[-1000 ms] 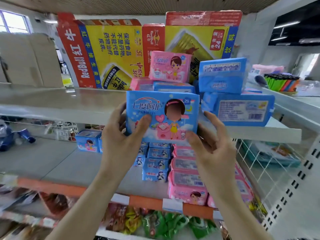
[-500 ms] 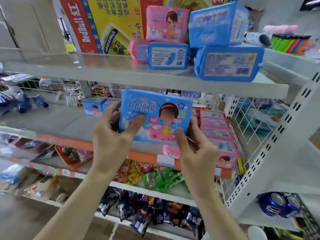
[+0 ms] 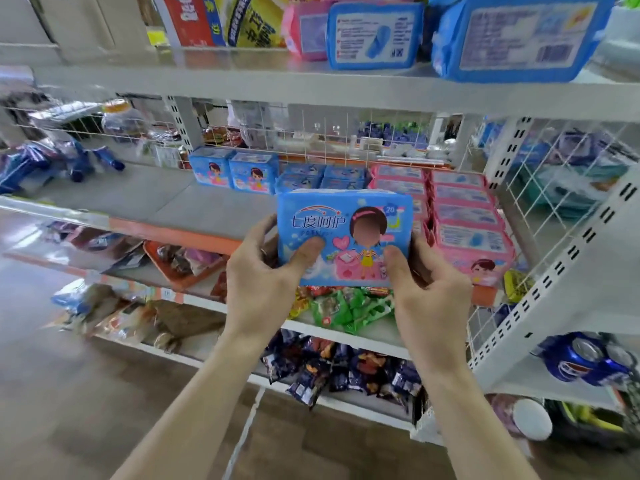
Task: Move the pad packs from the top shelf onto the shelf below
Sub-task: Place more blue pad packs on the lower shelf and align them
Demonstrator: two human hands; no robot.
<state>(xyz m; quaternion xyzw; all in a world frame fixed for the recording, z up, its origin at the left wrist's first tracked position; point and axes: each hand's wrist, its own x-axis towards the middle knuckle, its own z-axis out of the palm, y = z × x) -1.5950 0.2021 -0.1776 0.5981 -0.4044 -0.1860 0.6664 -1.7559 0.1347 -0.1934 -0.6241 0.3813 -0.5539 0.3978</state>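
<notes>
We hold a blue pack (image 3: 344,237) upright between both hands, printed front towards us, in the air just before the front edge of the lower shelf (image 3: 156,199). Our left hand (image 3: 263,289) grips its left side, thumb pressed on the front and fingers (image 3: 265,230) curled round behind. Our right hand (image 3: 429,296) grips the lower right corner the same way, thumb on the front and the rest wrapped behind. On the lower shelf behind the pack lie rows of flat blue packs (image 3: 322,176), with rows of pink packs (image 3: 464,216) just to their right and two upright packs (image 3: 235,171) to their left. On the top shelf (image 3: 242,84) sit a pink pack (image 3: 304,29), a small blue pack (image 3: 375,34) beside it and a big blue pack (image 3: 519,36) further right.
</notes>
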